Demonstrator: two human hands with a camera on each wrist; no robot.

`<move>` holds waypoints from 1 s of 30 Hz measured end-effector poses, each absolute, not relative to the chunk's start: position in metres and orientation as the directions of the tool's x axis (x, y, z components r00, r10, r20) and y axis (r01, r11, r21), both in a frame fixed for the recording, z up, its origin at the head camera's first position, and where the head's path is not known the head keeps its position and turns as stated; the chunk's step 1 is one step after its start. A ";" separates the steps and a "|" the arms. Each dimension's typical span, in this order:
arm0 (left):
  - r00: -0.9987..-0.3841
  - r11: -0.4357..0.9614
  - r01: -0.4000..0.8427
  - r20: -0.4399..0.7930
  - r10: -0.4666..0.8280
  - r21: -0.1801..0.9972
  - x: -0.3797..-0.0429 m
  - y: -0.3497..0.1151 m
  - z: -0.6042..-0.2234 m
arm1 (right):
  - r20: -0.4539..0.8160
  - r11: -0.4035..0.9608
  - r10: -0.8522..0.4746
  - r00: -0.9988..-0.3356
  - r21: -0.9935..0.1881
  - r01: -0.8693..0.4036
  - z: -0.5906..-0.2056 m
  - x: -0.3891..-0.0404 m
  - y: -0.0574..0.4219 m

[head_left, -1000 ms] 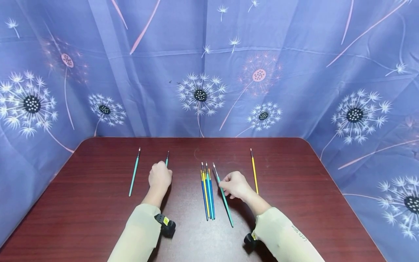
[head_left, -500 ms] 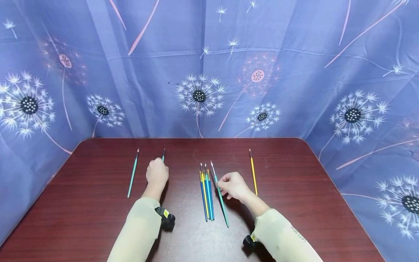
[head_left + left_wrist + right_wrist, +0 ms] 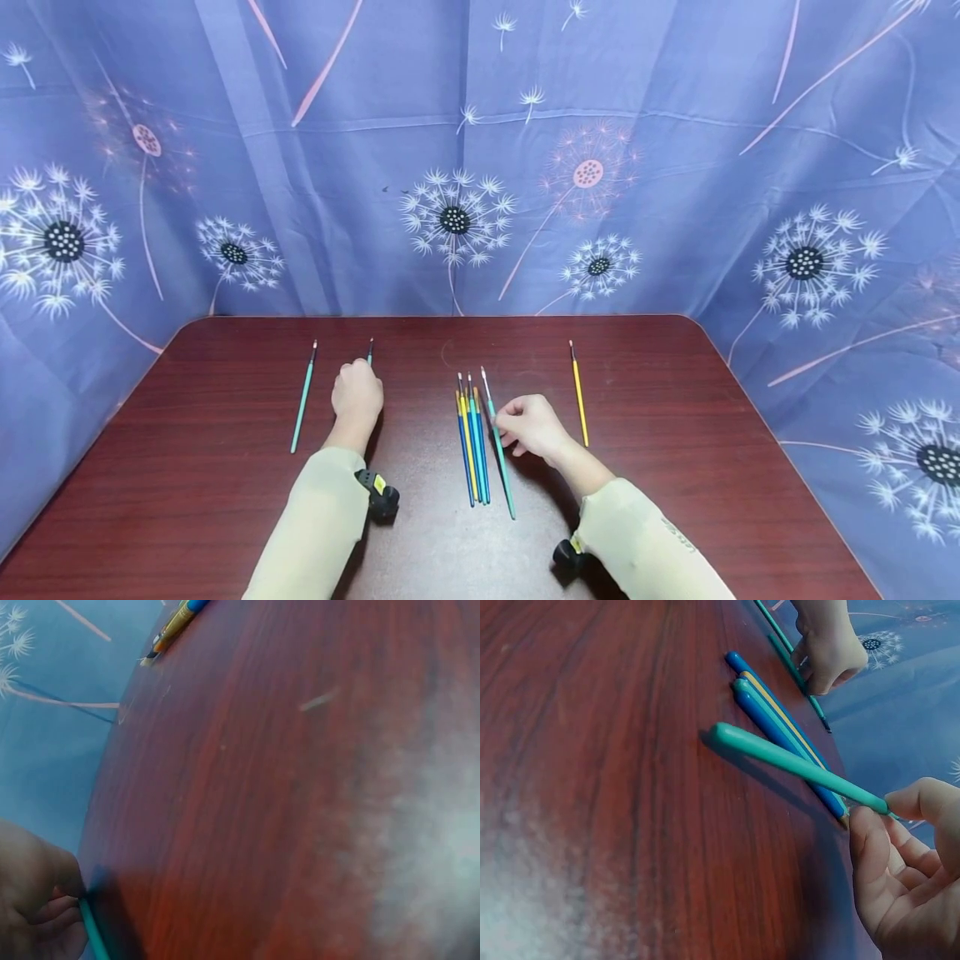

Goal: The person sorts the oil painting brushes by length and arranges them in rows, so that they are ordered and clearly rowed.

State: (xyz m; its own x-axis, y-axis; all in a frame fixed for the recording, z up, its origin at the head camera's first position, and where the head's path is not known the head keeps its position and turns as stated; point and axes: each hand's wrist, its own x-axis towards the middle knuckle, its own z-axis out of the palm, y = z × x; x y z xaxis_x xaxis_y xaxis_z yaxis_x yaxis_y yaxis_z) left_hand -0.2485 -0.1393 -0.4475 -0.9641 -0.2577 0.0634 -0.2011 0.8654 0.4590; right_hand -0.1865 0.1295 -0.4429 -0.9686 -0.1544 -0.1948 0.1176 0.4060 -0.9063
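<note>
My right hand (image 3: 534, 425) pinches a green paintbrush (image 3: 795, 766) between thumb and fingertips, just right of a row of paintbrushes (image 3: 472, 450). That brush slants slightly, its white-tipped bristles pointing to the back, and its handle end hangs a little above the table in the right wrist view. On the left side, my left hand (image 3: 357, 396) pinches a second green paintbrush (image 3: 93, 930); from above, the hand hides most of it and only the bristle end shows past the knuckles. The row holds several blue, yellow and green brushes lying close together.
A green paintbrush (image 3: 303, 407) lies left of my left hand. Beyond my right hand lies a yellow paintbrush (image 3: 580, 400). Both rest on the dark red wooden table (image 3: 187, 467). A blue dandelion-print curtain (image 3: 360, 208) hangs behind its back edge.
The brush in my right hand has moved left towards the row, its handle end swinging left. The tip of the left-hand brush has shifted slightly left and back.
</note>
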 end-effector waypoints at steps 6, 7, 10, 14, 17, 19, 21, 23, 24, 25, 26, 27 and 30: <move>-0.968 0.879 -0.193 0.062 -0.244 0.437 -0.243 -0.137 -0.446 | -0.206 0.373 -0.146 -0.968 -0.918 0.139 -0.444 -0.188 0.126; -0.968 0.881 -0.190 0.066 -0.241 0.433 -0.241 -0.136 -0.445 | -0.208 0.364 -0.144 -0.967 -0.920 0.143 -0.444 -0.188 0.126; -0.969 0.886 -0.170 0.093 -0.231 0.431 -0.235 -0.133 -0.444 | -0.214 0.332 -0.145 -0.966 -0.930 0.156 -0.445 -0.189 0.123; -0.966 0.889 -0.131 0.144 -0.214 0.440 -0.228 -0.128 -0.443 | -0.220 0.290 -0.153 -0.963 -0.942 0.169 -0.446 -0.190 0.120; -0.965 0.890 -0.106 0.171 -0.200 0.444 -0.224 -0.123 -0.445 | -0.233 0.267 -0.156 -0.960 -0.946 0.186 -0.445 -0.191 0.117; -0.964 0.893 -0.086 0.191 -0.187 0.442 -0.222 -0.120 -0.447 | -0.242 0.255 -0.157 -0.957 -0.946 0.198 -0.445 -0.192 0.116; -0.964 0.890 -0.070 0.199 -0.177 0.450 -0.219 -0.117 -0.449 | -0.245 0.250 -0.159 -0.956 -0.947 0.202 -0.445 -0.193 0.114; -0.964 0.889 -0.054 0.209 -0.165 0.455 -0.217 -0.114 -0.449 | -0.249 0.249 -0.156 -0.956 -0.946 0.206 -0.445 -0.193 0.113; -0.964 0.887 -0.046 0.214 -0.160 0.459 -0.216 -0.114 -0.449 | -0.250 0.249 -0.155 -0.956 -0.946 0.207 -0.445 -0.194 0.113; -0.964 0.886 -0.040 0.216 -0.156 0.463 -0.215 -0.113 -0.449 | -0.250 0.250 -0.153 -0.956 -0.946 0.208 -0.445 -0.194 0.113; -0.964 0.882 -0.038 0.215 -0.156 0.469 -0.214 -0.112 -0.449 | -0.250 0.251 -0.151 -0.956 -0.945 0.207 -0.445 -0.194 0.112; -0.964 0.881 -0.036 0.215 -0.154 0.471 -0.213 -0.111 -0.449 | -0.253 0.251 -0.149 -0.956 -0.945 0.211 -0.444 -0.194 0.112; -0.965 0.880 -0.030 0.216 -0.150 0.474 -0.210 -0.111 -0.448 | -0.254 0.250 -0.151 -0.955 -0.945 0.211 -0.444 -0.194 0.110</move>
State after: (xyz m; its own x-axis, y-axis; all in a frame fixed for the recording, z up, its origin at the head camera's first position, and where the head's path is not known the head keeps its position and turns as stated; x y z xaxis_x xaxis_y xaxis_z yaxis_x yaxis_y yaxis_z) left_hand -0.2101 -0.1108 -0.4477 -0.9648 -0.1498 0.2161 -0.0305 0.8801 0.4739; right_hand -0.1942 0.1102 -0.4436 -0.9554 -0.1511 -0.2536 0.2113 0.2499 -0.9449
